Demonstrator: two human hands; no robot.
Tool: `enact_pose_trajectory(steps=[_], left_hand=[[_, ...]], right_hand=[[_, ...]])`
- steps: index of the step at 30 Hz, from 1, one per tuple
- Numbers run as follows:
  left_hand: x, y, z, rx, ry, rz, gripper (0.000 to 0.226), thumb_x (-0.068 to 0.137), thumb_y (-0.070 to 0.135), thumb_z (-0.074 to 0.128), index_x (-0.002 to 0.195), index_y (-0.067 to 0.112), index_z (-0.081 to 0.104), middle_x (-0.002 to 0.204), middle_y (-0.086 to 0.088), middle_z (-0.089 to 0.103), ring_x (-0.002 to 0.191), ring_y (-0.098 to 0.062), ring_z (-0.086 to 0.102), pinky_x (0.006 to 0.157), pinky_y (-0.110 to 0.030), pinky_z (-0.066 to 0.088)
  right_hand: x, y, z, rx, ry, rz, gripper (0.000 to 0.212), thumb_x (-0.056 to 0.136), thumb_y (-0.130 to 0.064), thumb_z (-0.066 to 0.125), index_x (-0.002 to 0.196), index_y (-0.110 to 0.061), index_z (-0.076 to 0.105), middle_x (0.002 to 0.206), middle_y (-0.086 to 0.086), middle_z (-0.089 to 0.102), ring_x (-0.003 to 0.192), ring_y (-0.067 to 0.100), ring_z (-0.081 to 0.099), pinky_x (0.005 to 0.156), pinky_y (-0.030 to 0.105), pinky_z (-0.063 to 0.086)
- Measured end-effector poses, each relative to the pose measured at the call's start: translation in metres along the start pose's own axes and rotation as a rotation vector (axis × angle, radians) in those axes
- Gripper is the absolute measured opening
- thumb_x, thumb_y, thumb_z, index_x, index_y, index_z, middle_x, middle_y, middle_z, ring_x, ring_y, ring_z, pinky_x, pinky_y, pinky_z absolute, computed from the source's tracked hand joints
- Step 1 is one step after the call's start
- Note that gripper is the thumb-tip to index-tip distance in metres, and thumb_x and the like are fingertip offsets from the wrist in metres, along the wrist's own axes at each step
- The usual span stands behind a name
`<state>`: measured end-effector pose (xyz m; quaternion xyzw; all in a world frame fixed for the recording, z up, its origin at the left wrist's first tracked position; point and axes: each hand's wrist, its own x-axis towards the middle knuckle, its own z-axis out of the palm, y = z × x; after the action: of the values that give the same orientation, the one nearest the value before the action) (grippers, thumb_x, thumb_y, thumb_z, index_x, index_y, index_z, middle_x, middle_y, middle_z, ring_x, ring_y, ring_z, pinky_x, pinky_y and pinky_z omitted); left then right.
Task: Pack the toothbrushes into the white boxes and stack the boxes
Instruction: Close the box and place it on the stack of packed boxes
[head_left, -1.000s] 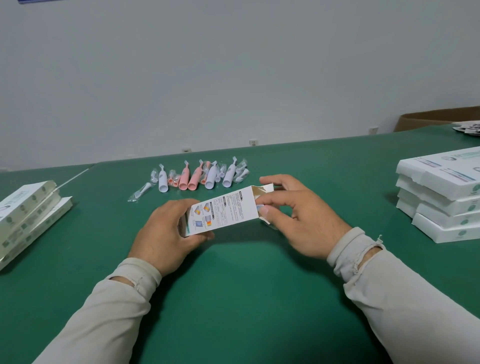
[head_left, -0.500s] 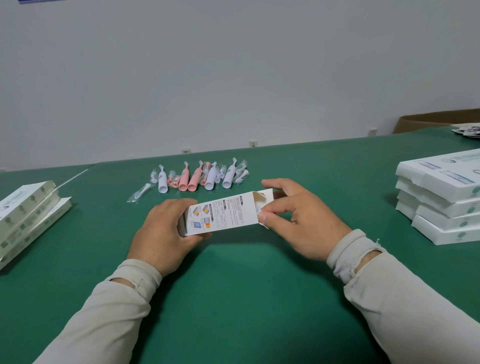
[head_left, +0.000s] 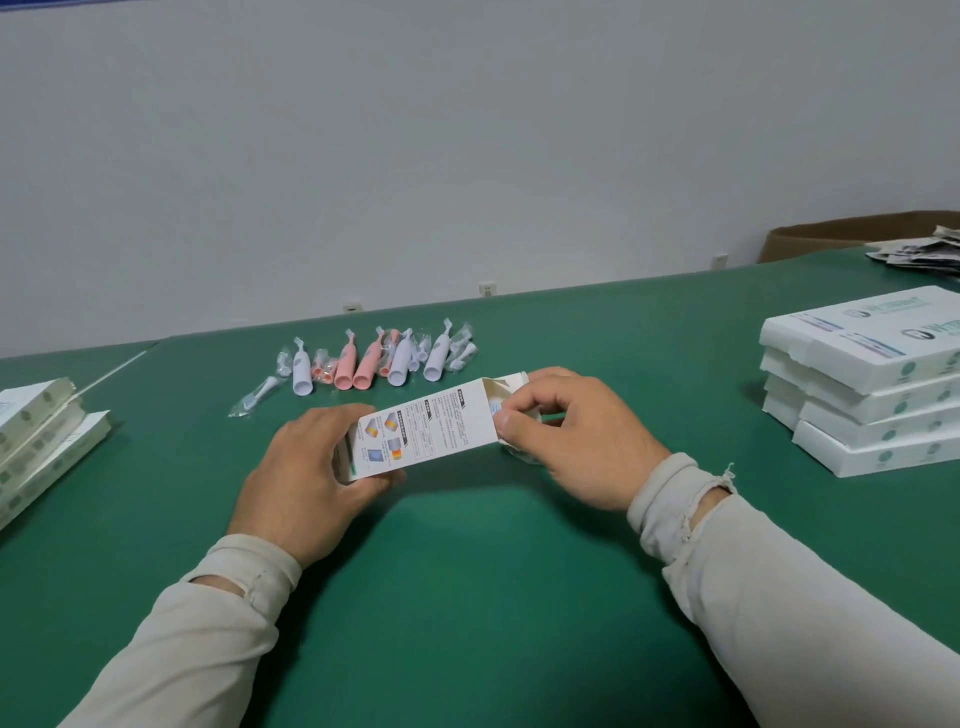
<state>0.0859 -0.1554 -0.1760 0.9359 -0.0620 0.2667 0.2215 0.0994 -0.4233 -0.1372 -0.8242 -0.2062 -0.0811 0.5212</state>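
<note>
White card is what I have in both hands in the head view: my left hand grips the near end of the white box, fingers wrapped round it, while my right hand pinches the open flap end between thumb and forefinger. I hold the box just above the green counter, printed back panel up. The toothbrushes, pink and white in clear wrappers, lie in a loose row just beyond it, none in the box that I can see.

My worry is the flap: pinch too hard and the thin card could crease or tear, and then the box would not close flat or sit square on the finished stack at my right. More boxes lean at my left.

Print on the held panel is too small to read; the logo on the top stacked box is blurred.
</note>
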Motion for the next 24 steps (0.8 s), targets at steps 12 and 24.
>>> enact_pose_trajectory(steps=[12,24], left_hand=[[0.001,0.002,0.001,-0.033,-0.041,0.016,0.054,0.068,0.041,0.081,0.117,0.046,0.057,0.108,0.019,0.059,0.104,-0.016,0.054,0.089,-0.046,0.050],[0.000,-0.007,0.004,-0.085,-0.061,-0.023,0.052,0.066,0.049,0.085,0.109,0.051,0.056,0.100,0.023,0.059,0.094,-0.009,0.054,0.080,-0.039,0.049]], right_hand=[[0.002,0.005,-0.010,-0.117,-0.091,-0.068,0.007,0.086,-0.024,0.074,0.083,-0.029,0.077,0.122,-0.016,0.055,0.109,0.004,0.056,0.107,0.030,0.040],[-0.001,0.003,-0.009,-0.227,-0.178,-0.145,0.029,0.092,-0.013,0.061,0.110,-0.030,0.076,0.150,-0.016,0.036,0.132,0.007,0.040,0.115,0.027,0.030]])
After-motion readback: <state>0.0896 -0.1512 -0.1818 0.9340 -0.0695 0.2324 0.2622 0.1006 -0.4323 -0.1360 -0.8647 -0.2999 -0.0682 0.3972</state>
